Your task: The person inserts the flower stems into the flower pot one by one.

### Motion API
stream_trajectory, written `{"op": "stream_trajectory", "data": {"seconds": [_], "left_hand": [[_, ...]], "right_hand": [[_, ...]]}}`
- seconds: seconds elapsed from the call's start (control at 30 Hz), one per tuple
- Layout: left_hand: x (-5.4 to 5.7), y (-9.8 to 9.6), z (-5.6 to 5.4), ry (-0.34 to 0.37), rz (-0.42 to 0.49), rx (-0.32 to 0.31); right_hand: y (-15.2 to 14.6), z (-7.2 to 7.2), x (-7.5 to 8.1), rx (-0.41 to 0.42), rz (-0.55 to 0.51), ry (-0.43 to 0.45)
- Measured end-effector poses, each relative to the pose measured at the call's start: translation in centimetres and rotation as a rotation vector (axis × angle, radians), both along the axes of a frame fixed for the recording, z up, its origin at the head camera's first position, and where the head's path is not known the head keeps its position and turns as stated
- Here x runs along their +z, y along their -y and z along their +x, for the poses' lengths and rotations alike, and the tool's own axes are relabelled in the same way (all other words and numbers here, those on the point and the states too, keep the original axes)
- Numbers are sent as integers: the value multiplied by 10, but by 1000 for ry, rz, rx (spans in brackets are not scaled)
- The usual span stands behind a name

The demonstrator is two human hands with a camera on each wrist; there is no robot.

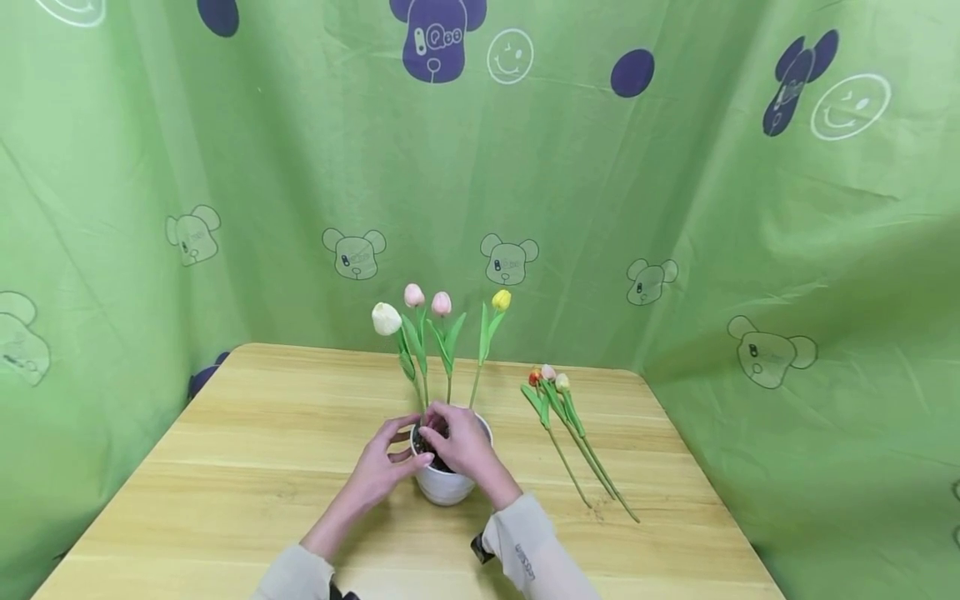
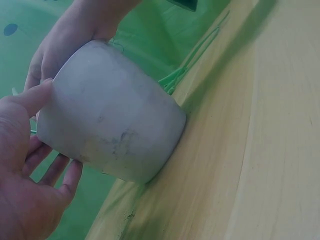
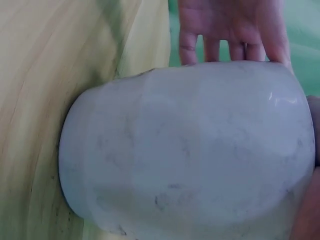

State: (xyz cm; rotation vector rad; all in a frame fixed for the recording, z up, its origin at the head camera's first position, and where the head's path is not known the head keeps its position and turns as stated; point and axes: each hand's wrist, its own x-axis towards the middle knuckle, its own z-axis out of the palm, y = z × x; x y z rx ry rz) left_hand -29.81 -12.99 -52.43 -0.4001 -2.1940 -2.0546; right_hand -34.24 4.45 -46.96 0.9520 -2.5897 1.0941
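A white flowerpot [image 1: 444, 487] with dark soil stands upright on the table. Out of it rise a white tulip [image 1: 386, 319], two pink tulips [image 1: 442, 303] and a yellow tulip [image 1: 501, 300]. My left hand [image 1: 381, 462] holds the pot's left side, thumb at the near rim and fingers spread along the wall. Reaching over the rim, my right hand [image 1: 461, 442] pinches at the foot of a tulip stem on the left of the pot; its fingertips partly hide the stem. The left wrist view shows the pot's wall [image 2: 115, 110] close up, with my left thumb at its rim.
Right of the pot, several loose tulips [image 1: 573, 433] lie on the wooden table [image 1: 300, 417], with red, pink and pale yellow heads. A green printed curtain [image 1: 570, 167] hangs behind the table and along both sides.
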Motion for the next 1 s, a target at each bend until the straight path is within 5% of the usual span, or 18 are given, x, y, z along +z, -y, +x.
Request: {"op": "stream_trajectory", "data": {"seconds": [0.2,0.47,1.0], "left_hand": [[0,0,-1,-4,18,-3],[1,0,0,-3,-15,26],[-1,2,-1,5,-16,13]], "right_hand": [[-2,-4,4,33,-164,91],[-2,-4,4,33,-202,162],[1,-12,3,-7,-295,34]]}}
